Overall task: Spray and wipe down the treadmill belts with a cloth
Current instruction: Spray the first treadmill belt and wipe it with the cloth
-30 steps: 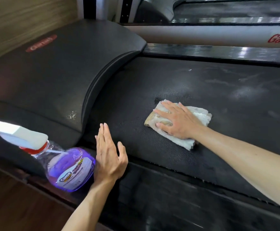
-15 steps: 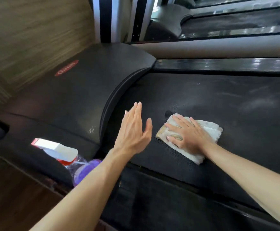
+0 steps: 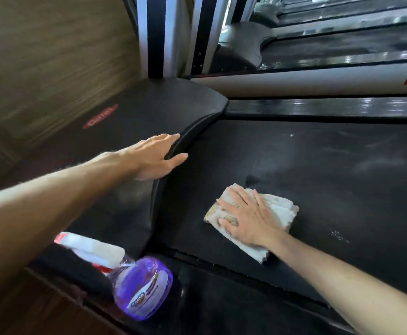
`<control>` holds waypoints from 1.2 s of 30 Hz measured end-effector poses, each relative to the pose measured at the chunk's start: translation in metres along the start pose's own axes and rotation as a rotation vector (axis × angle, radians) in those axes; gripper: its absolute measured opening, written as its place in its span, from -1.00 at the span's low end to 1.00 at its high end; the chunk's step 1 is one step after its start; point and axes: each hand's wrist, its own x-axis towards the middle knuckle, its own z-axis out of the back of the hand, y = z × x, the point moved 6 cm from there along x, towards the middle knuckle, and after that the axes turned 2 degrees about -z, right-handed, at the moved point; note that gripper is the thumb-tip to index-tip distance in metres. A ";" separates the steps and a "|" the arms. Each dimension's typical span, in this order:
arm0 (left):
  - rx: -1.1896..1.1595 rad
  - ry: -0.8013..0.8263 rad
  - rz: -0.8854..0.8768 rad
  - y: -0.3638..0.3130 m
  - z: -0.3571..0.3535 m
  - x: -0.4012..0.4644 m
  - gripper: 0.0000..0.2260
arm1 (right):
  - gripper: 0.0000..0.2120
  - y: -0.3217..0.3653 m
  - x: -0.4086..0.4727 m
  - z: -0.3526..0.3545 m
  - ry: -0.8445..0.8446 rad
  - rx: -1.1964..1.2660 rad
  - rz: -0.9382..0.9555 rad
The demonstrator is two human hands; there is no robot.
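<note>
Here the right hand (image 3: 247,220) presses flat, fingers spread, on the cloth (image 3: 280,213); unwiped belt (image 3: 330,170) stretches beyond its fingertips. The left hand (image 3: 156,157), fingers straight, rests on the motor cover (image 3: 134,112).

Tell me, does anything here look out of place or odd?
The spray bottle lies tipped on its side on the treadmill's near edge rail, not upright. The belt shows pale dusty smears beyond the cloth. Nothing looks spilled or broken.
</note>
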 end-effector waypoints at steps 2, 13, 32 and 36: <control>-0.038 -0.038 -0.009 0.018 0.003 0.003 -0.35 | -0.37 0.010 0.005 -0.002 0.000 0.000 0.012; -0.112 -0.041 -0.016 0.117 -0.054 0.018 -0.36 | -0.35 0.023 0.034 -0.007 -0.068 0.029 -0.003; 0.197 -0.260 0.010 0.166 -0.106 0.061 -0.35 | -0.20 0.016 0.168 -0.011 -0.073 0.017 -0.076; 0.213 -0.265 0.005 0.165 -0.106 0.061 -0.36 | -0.23 0.034 0.205 -0.013 -0.068 -0.014 -0.140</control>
